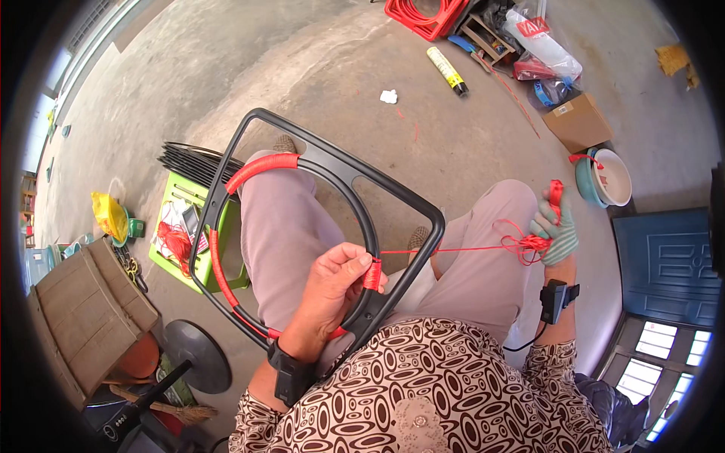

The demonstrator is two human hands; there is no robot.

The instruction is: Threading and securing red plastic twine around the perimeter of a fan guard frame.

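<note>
A black chair-back frame (332, 162) rests tilted across my lap, its inner ring partly wound with red cord (260, 169). My left hand (332, 283), bare, grips the ring's right side with the thumb pressing on a fresh red wrap (372, 273). From that wrap a taut red cord (445, 248) runs right to my right hand (557, 230). That hand wears a light green glove and is closed on a tangle of the red cord out past my right knee. Both wrists carry black bands.
A green stool (185, 241) with red cord and tools stands left of my leg, beside black rods (192, 162). A wooden box (79, 309) and a black round base (198, 355) lie lower left. Red crate (423, 15), spray can (447, 71), cardboard box (578, 121) and bowls (604, 177) sit farther off.
</note>
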